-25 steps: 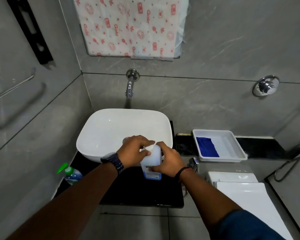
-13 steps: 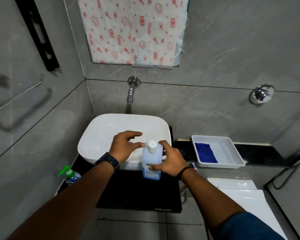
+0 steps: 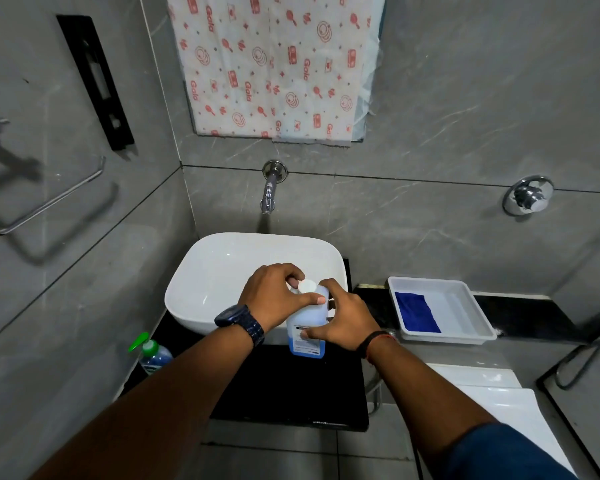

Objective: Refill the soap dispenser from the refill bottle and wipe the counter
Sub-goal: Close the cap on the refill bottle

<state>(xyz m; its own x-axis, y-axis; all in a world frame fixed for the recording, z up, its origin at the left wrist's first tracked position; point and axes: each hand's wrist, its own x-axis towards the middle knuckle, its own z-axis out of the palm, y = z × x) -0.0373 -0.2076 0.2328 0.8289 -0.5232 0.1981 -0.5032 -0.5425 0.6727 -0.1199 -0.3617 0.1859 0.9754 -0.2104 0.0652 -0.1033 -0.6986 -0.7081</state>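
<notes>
1. Here, a person's two bare hands meet on a refill bottle (image 3: 307,329), which stands upright at the front edge of a white basin (image 3: 219,271), its base down on the black tabletop (image 3: 284,386).
2. The left hand (image 3: 274,299), a dark watch on its wrist, has its grip curled round the bottle's white cap (image 3: 307,286), with the thumb lying across the bottle's shoulder.
3. The right hand (image 3: 343,320) has its grip clamped on the bottle's body from the right side, thumb across the label.
4. The cap sits on the neck; whether it is tight or loose cannot be told.
5. The soap dispenser (image 3: 151,353), clear with a green pump, stands on the tabletop's left end, well apart from both hands and just beside the basin.
6. A blue cloth (image 3: 416,311) lies folded in the left part of a white tray (image 3: 465,306) on the ledge to the right of the basin.
7. A chrome tap (image 3: 269,192) juts from the grey tiled wall above the basin, below a red-patterned sheet (image 3: 274,64).
</notes>
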